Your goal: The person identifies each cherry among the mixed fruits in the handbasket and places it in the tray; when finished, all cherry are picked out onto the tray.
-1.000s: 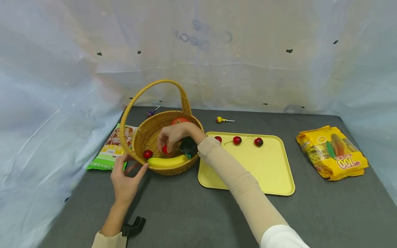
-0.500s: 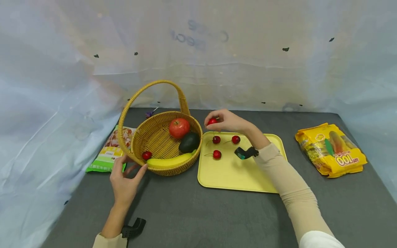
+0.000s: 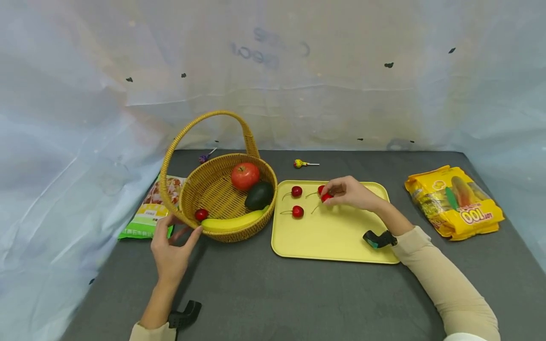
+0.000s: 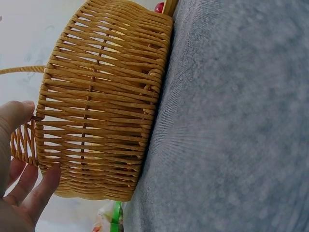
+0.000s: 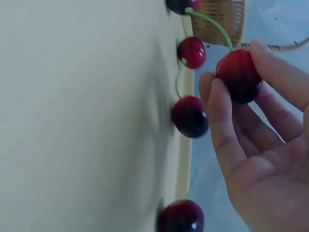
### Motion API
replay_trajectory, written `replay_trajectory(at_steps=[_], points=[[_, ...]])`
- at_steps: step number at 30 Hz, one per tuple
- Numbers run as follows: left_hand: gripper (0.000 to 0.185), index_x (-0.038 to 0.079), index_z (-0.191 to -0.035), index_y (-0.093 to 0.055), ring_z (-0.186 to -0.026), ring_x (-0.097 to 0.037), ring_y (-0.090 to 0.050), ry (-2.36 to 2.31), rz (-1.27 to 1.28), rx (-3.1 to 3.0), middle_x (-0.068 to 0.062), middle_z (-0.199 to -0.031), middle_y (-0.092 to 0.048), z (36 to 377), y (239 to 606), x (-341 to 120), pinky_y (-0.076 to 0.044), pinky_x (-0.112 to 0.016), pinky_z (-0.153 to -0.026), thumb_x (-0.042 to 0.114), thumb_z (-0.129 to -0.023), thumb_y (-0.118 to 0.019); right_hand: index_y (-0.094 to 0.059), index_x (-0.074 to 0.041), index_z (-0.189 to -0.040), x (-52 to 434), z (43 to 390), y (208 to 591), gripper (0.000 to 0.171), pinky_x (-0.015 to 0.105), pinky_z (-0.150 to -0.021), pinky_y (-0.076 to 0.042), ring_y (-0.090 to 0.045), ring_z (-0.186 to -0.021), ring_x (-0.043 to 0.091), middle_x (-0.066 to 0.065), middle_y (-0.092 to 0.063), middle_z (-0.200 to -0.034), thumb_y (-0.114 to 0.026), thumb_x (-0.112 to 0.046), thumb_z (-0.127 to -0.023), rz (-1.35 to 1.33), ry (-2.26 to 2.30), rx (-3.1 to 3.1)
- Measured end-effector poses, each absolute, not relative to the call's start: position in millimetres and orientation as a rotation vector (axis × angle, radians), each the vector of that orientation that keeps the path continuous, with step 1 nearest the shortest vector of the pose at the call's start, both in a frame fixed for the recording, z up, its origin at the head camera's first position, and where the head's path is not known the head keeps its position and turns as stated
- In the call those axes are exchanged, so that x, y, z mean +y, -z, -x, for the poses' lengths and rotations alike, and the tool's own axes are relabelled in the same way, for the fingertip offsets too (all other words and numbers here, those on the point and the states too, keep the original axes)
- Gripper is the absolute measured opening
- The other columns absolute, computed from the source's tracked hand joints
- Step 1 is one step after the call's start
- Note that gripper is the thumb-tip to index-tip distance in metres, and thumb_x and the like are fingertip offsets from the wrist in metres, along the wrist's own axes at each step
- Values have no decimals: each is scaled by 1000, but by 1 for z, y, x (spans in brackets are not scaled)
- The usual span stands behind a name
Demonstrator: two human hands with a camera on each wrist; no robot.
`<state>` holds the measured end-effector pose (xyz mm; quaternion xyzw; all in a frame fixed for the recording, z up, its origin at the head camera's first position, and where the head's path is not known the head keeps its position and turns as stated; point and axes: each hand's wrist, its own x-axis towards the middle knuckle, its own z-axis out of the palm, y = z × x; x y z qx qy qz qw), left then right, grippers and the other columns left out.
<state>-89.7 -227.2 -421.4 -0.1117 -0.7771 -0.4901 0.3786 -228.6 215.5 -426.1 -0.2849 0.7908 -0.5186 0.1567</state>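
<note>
My left hand (image 3: 170, 258) grips the rim of a wicker basket (image 4: 101, 106) at the foot of its handle, thumb in front and fingers curled behind. Inside the basket lie a banana (image 3: 234, 223), a red apple (image 3: 245, 176), a dark green avocado (image 3: 259, 196) and one cherry (image 3: 201, 214). Over the yellow tray (image 3: 332, 239), my right hand (image 3: 354, 194) pinches a red cherry (image 5: 239, 75) between thumb and fingertips, its green stem pointing away. Several cherries rest on the tray, among them one at the upper left (image 3: 296, 191); in the head view my right hand partly covers that area.
A yellow snack bag (image 3: 454, 203) lies at the far right. Partly behind the basket is a green-and-white food bag (image 3: 147, 213). A yellow lollipop (image 3: 298, 164) and a purple lollipop (image 3: 204, 159) lie near the back edge of the grey table (image 3: 256, 293).
My right hand has come out of the basket holding a cherry and moved right, over the tray. My left hand keeps its grip on the basket rim.
</note>
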Motion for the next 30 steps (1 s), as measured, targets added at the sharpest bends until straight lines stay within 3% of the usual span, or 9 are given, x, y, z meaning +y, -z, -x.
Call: replay_trajectory(at_steps=[6, 12, 16, 25, 30], points=[[63, -12, -124, -60, -100, -14, -57, 1241, 267, -1995, -5, -106, -57, 88, 421, -227, -58, -19, -82, -25, -66, -78, -67, 7, -106, 208, 223, 437, 23, 24, -64, -54, -63, -76, 28, 17, -66, -100, -77, 0, -86, 855, 1462, 2371], [64, -12, -125, -60, -100, -14, -57, 1237, 271, -2000, -10, -105, -57, 88, 421, -227, -59, -20, -82, -25, -66, -78, -71, 2, -104, 206, 220, 438, 24, 29, -69, -56, -59, -81, 22, 8, -67, -98, -80, -6, -84, 841, 1334, 2496], [64, -11, -126, -60, -100, -13, -57, 1240, 274, -2002, -15, -104, -57, 88, 421, -227, -58, -19, -82, -25, -66, -78, -72, -4, -102, 206, 219, 438, 24, 30, -66, -54, -58, -78, 19, 2, -68, -94, -83, -12, -83, 837, 1218, 2562], [64, -11, -126, -60, -100, -15, -57, 1246, 284, -1994, -12, -104, -57, 89, 422, -228, -59, -20, -82, -25, -66, -78, -71, -4, -103, 204, 216, 437, 26, 28, -62, -50, -56, -74, 19, 2, -66, -92, -83, -14, -83, 864, 1147, 2563], [62, -12, -123, -60, -99, -14, -57, 1252, 291, -1983, -12, -103, -57, 89, 422, -228, -59, -20, -82, -25, -66, -78, -71, -6, -99, 195, 219, 413, 20, 32, -61, -49, -58, -79, 21, 2, -66, -90, -81, -17, -86, 1026, 1174, 2655]])
